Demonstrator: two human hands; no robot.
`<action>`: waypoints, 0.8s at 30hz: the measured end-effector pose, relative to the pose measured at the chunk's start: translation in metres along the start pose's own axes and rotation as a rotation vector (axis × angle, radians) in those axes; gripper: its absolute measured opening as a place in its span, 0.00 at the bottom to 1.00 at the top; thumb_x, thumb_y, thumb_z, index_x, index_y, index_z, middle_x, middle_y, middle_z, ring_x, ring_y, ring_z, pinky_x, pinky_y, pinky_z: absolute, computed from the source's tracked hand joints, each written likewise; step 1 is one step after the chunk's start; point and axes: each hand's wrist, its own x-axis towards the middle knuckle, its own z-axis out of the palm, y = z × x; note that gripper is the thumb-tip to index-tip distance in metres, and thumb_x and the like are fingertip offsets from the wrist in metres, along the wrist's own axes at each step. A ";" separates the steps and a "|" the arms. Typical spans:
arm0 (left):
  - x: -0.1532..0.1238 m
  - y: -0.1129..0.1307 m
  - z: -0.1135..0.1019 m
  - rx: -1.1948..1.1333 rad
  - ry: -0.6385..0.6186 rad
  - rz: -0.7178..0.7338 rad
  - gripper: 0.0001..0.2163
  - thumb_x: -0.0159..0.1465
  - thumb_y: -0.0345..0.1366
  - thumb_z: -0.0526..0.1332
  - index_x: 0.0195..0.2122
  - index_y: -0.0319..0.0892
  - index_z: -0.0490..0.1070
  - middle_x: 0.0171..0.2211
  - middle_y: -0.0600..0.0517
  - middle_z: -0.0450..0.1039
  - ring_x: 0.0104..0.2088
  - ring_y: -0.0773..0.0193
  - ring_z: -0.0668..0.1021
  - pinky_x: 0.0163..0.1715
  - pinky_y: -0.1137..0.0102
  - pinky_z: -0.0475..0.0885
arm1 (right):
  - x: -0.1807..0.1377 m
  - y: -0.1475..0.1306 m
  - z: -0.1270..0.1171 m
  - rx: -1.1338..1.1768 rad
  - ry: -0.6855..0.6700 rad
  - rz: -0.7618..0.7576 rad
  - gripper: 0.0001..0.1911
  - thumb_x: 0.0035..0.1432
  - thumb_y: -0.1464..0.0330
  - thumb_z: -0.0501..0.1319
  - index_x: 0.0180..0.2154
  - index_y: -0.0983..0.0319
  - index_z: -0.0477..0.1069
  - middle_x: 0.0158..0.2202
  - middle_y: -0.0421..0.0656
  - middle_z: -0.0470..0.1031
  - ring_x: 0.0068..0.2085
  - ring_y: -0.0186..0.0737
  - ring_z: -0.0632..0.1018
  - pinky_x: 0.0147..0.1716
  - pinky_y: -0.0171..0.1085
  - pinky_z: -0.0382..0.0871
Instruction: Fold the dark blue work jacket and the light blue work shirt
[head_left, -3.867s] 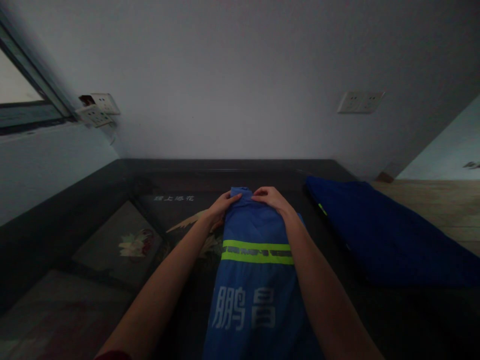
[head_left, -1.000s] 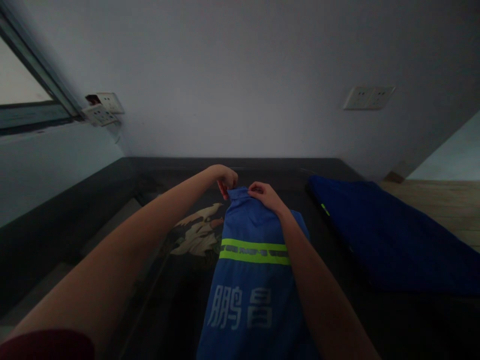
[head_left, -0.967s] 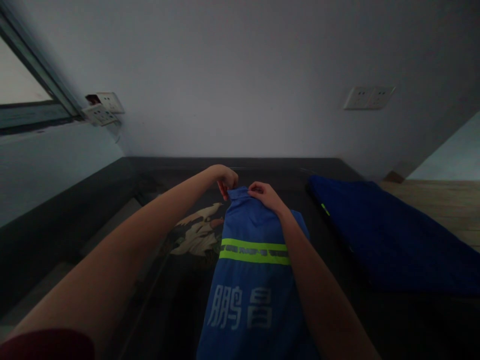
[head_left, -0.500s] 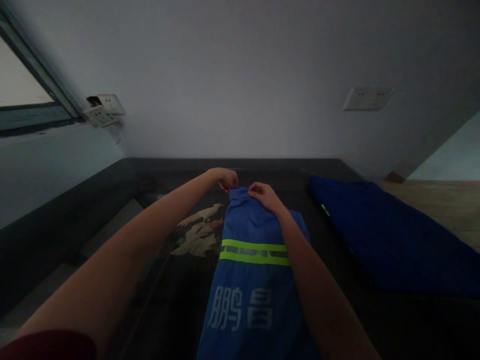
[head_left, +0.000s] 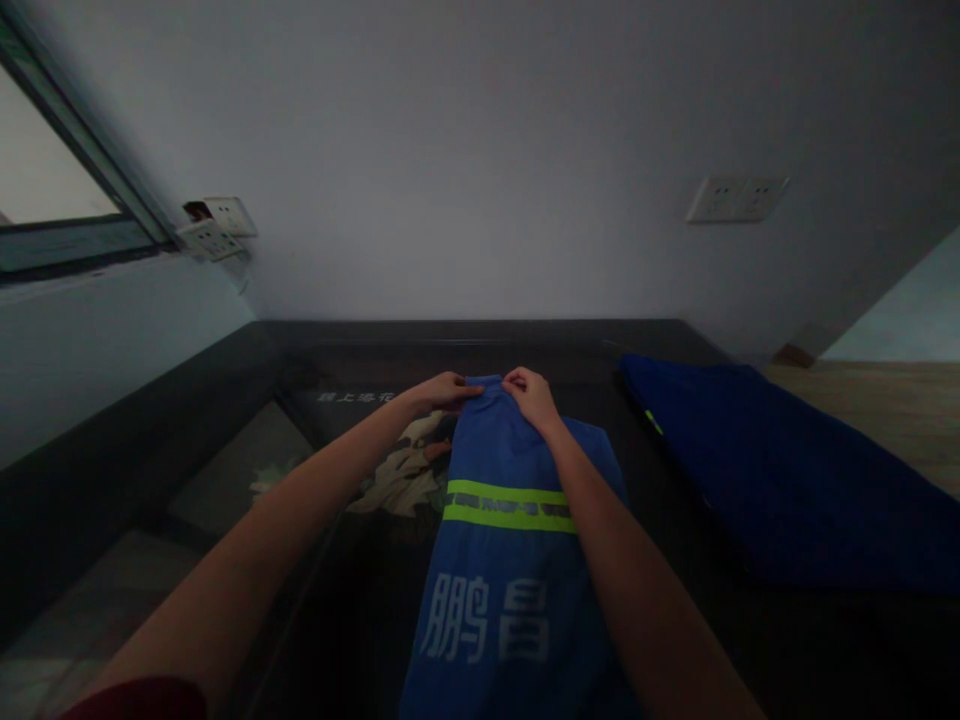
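Note:
A blue work jacket (head_left: 510, 560) with a yellow-green reflective stripe and pale characters on its back lies folded lengthwise on the dark table (head_left: 525, 345), running away from me. Both hands are at its far end, the collar. My left hand (head_left: 442, 390) lies on the collar's left corner with fingers closed on the cloth. My right hand (head_left: 529, 392) pinches the collar's right side. Both forearms stretch along the jacket's edges.
A second dark blue garment (head_left: 765, 470) lies flat to the right. The table top shows a printed picture (head_left: 397, 480) under glass. Wall sockets (head_left: 735, 198) sit on the back wall, more sockets (head_left: 214, 228) by the window at left. Wooden floor shows at far right.
My left hand has dropped from a raised pinch above the collar's left corner down onto the cloth. My left arm lowered. The right hand stayed at the collar.

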 end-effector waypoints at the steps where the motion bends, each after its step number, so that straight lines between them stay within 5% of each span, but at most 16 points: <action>1: 0.002 -0.004 0.004 -0.032 0.036 0.047 0.20 0.46 0.47 0.71 0.31 0.36 0.74 0.21 0.53 0.73 0.20 0.69 0.71 0.23 0.74 0.65 | 0.000 0.000 0.000 -0.002 0.004 0.007 0.02 0.49 0.69 0.60 0.27 0.61 0.70 0.27 0.42 0.75 0.32 0.40 0.76 0.36 0.38 0.68; 7: 0.010 -0.014 0.012 -0.059 0.178 0.247 0.15 0.50 0.44 0.68 0.29 0.35 0.74 0.20 0.56 0.69 0.19 0.72 0.67 0.21 0.76 0.61 | -0.002 -0.001 0.005 -0.002 0.038 0.023 0.02 0.49 0.69 0.59 0.26 0.60 0.69 0.27 0.42 0.75 0.32 0.39 0.76 0.34 0.37 0.68; 14: 0.003 -0.015 0.010 -0.108 0.148 0.210 0.20 0.52 0.50 0.65 0.39 0.38 0.73 0.28 0.53 0.72 0.26 0.69 0.72 0.24 0.76 0.65 | -0.003 -0.001 0.006 0.017 0.020 0.019 0.02 0.49 0.69 0.58 0.27 0.60 0.67 0.27 0.41 0.73 0.32 0.39 0.75 0.35 0.37 0.67; 21: 0.020 -0.011 0.009 0.091 0.424 0.308 0.16 0.55 0.48 0.62 0.28 0.37 0.74 0.17 0.56 0.65 0.20 0.69 0.67 0.21 0.76 0.59 | -0.002 -0.004 0.005 0.017 0.033 0.008 0.02 0.49 0.68 0.58 0.26 0.60 0.67 0.27 0.41 0.74 0.32 0.39 0.74 0.35 0.37 0.67; 24: 0.021 -0.012 0.013 0.049 0.445 0.319 0.18 0.55 0.49 0.62 0.31 0.36 0.75 0.18 0.56 0.66 0.19 0.70 0.66 0.19 0.76 0.57 | -0.002 -0.002 0.004 0.025 0.069 0.004 0.03 0.50 0.67 0.58 0.26 0.59 0.67 0.27 0.42 0.74 0.32 0.39 0.74 0.35 0.37 0.67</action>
